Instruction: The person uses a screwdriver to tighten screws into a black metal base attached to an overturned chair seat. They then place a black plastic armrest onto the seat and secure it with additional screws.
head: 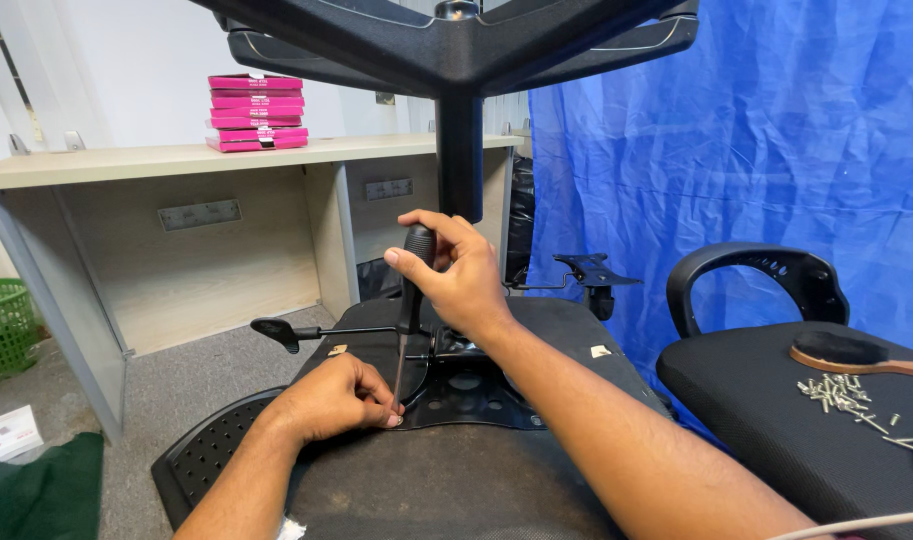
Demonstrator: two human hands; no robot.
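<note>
Right grip: the right hand (463, 275) is wrapped fully shut around the black handle of a screwdriver (408, 300), thumb up near the top, holding it pretty much upright.
Screwdriver: the handle sits inside the right fist and the thin shaft runs straight down below it, so the tip ends up well below the right hand and right at the left fingertips.
Left grip: the left hand (334, 398) is curled down on the seat underside, fingertips pinched together around the tip of the shaft. There might be a screw in there, but it's too small to tell.
Where the tip lands: at the left edge of the black metal mounting plate (471, 392), the one with round holes, bolted onto the upturned office chair seat (456, 470).
Above the hands: the gas column (459, 155) rises just behind the right hand to the star base (456, 40) overhead.
Levers: one black lever (276, 332) sticks out left of the screwdriver, another (591, 270) to the right.
Off to the right: a second chair seat (776, 420) with a scatter of loose screws (846, 395) and a wooden-handled brush (856, 355), well apart from both hands.
Background: a desk (176, 158) with a stack of pink boxes (256, 110), a blue tarp (756, 150), and a green basket (1, 325) on the floor.
</note>
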